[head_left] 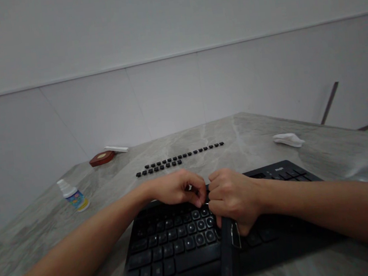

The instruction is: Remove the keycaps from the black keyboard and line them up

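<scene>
Two hands meet over the top rows of the black keyboard (195, 238), knuckles nearly touching. My left hand (176, 187) is curled, thumb and forefinger pinched together at the key rows; whatever sits between the fingertips is too small to make out, so I cannot tell if it holds a cap. My right hand (232, 196) is closed in a fist round a dark, slim tool (229, 252) whose handle runs back toward me and off the near edge of the view; its working end is hidden under my fingers, just where the left fingertips pinch.

Key relation: the tool's long axis lies across the keyboard's length, pointing away from me, and the spot being worked sits directly between the hands, touching both. Neither hand is nearer.

The keyboard lies with its long side left to right on the grey counter (253, 134). Beyond it, well apart, loose keycaps (179, 158) lie in two rows parallel to the keyboard. Further left stands a small white bottle (73, 196); behind it, near the wall, a reddish-brown box (101, 158). Far right lies a crumpled white cloth (288, 140).
</scene>
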The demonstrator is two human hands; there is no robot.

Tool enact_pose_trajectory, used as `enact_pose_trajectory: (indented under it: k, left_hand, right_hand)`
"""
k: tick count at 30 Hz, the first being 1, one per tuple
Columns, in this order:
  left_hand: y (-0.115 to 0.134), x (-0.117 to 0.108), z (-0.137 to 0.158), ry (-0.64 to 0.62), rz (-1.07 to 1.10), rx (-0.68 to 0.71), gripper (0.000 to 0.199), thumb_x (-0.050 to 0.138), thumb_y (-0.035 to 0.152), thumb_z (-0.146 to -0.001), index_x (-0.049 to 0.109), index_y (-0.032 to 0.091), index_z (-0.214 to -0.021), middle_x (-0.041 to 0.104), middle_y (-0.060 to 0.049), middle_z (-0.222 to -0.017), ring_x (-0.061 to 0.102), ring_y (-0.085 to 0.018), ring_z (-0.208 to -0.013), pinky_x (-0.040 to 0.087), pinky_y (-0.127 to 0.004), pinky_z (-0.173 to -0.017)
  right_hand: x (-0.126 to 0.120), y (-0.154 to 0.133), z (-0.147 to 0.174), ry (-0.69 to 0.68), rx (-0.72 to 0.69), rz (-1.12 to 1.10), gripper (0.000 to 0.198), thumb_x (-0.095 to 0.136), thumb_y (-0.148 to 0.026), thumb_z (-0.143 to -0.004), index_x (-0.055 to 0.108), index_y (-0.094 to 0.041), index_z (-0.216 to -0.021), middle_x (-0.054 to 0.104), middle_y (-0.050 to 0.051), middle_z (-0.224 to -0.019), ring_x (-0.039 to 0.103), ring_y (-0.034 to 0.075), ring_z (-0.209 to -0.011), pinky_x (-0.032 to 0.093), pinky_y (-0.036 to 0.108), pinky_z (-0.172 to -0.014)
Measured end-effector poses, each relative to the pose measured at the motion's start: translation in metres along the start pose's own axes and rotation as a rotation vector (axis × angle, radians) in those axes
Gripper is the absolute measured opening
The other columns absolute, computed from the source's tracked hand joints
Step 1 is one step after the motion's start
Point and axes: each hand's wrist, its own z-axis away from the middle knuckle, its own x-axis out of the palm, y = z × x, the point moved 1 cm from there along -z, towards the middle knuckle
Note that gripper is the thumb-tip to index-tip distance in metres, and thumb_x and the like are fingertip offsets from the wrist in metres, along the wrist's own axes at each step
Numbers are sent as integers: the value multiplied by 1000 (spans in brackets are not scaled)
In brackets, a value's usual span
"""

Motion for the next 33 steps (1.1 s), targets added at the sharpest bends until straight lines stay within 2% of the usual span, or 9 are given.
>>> enact_pose_trajectory:
  k: [9, 14, 21, 28, 33]
  left_hand:
    - [-2, -1, 1, -51, -40, 20, 11, 63, 23, -85, 64, 17, -76, 61, -1, -78, 55, -13, -72, 44, -25, -68]
    - [-5, -1, 1, -30, -48, 13, 10, 63, 23, -84, 63, 17, -76, 58, -1, -77, 53, -12, -71, 42, -24, -66]
    - [-7, 1, 0, 16, -95, -41, 3, 62, 15, -78, 61, 15, -75, 54, 2, -70, 49, -11, -64, 38, -23, -60]
    - [-8, 2, 2, 75, -85, -106, 3, 61, 16, -75, 60, 14, -77, 52, 3, -65, 45, -9, -59, 36, -22, -56]
    - [-9, 2, 2, 79, -71, -118, 2, 60, 16, -76, 58, 15, -76, 50, 4, -64, 43, -8, -58, 33, -21, -53]
  right_hand:
    - [2, 0, -1, -106, 48, -59, 11, 62, -28, -62, 57, -19, -57, 59, -1, -51, 54, 16, -46, 31, 31, -46]
    - [2, 1, -1, -110, 102, -110, 11, 63, -26, -59, 55, -20, -56, 57, -1, -50, 52, 16, -47, 30, 30, -47]
    - [7, 9, 4, -89, 288, -273, 10, 57, -22, -57, 50, -19, -51, 47, -3, -45, 42, 11, -43, 25, 26, -45]
    - [6, 8, 2, -48, 389, -445, 15, 53, -19, -60, 45, -18, -47, 39, -5, -43, 35, 8, -43, 27, 23, -45]
    - [6, 9, 1, 27, 562, -639, 16, 54, -15, -65, 49, -16, -49, 36, -7, -44, 33, 5, -41, 24, 20, -42]
